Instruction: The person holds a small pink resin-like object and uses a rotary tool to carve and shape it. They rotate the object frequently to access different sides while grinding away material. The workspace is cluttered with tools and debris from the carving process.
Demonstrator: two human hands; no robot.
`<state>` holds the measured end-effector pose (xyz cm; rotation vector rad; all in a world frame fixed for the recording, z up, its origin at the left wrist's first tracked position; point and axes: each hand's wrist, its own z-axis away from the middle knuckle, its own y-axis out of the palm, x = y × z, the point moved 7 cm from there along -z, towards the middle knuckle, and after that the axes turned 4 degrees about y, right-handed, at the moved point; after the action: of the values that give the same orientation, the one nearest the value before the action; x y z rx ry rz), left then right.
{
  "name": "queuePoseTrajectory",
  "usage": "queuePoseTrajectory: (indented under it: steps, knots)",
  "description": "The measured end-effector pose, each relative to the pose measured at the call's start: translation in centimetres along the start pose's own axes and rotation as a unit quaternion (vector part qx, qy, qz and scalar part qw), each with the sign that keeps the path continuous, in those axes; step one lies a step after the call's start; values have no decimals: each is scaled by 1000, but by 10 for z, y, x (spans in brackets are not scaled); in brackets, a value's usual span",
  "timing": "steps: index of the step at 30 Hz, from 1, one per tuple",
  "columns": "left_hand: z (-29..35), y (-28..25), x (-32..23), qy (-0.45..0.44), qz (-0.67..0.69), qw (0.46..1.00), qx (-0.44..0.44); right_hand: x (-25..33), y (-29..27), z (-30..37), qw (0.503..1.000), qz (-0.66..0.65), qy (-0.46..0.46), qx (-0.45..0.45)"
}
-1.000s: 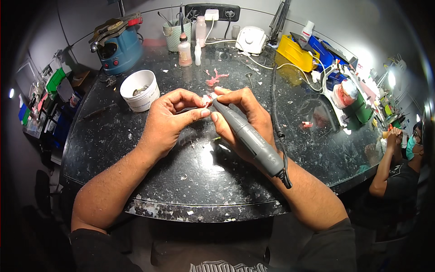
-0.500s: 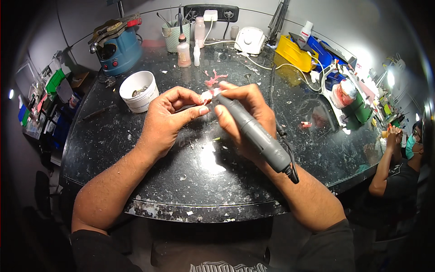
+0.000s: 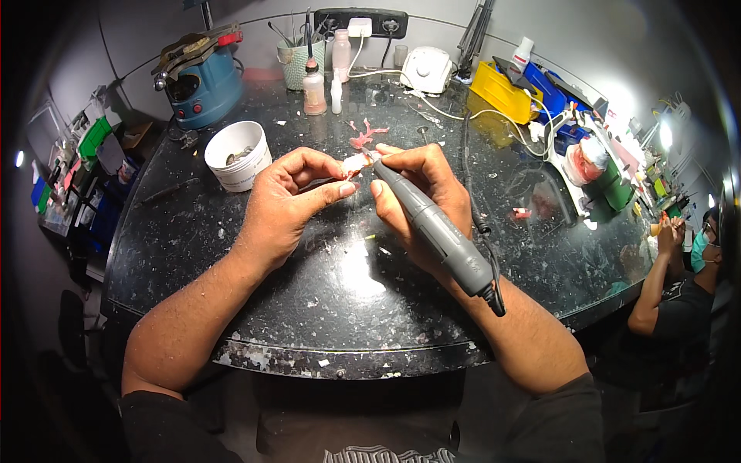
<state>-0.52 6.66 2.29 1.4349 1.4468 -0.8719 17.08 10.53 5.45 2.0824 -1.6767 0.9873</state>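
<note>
head view: right hand (image 3: 444,184), grey handpiece (image 3: 438,229) shifted rightward from second ago.

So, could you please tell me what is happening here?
The person's left hand pinches a small pink-and-white piece; the right hand holds a grey handpiece, its tip close to the piece. I cannot tell whether they touch. On the black table, a branched pink piece lies beyond the hands and a white tub stands to their left.
</note>
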Motion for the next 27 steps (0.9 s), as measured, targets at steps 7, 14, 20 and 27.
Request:
queuePoseTrajectory:
  steps: [7,14,20,27]
  knots:
    - [-1,1,-1,11,2,1000,-1,-8,-3,1,1000,-2,24,1]
    - [-1,2,-2,20,0,1000,3,-4,-1,0,1000,8,2,20]
    - [0,1,-1,6,-8,1000,4,-6,1,2,999,1,25,27]
    - [1,2,-1,14,-12,1000,6,-4,2,1,999,7,28,43]
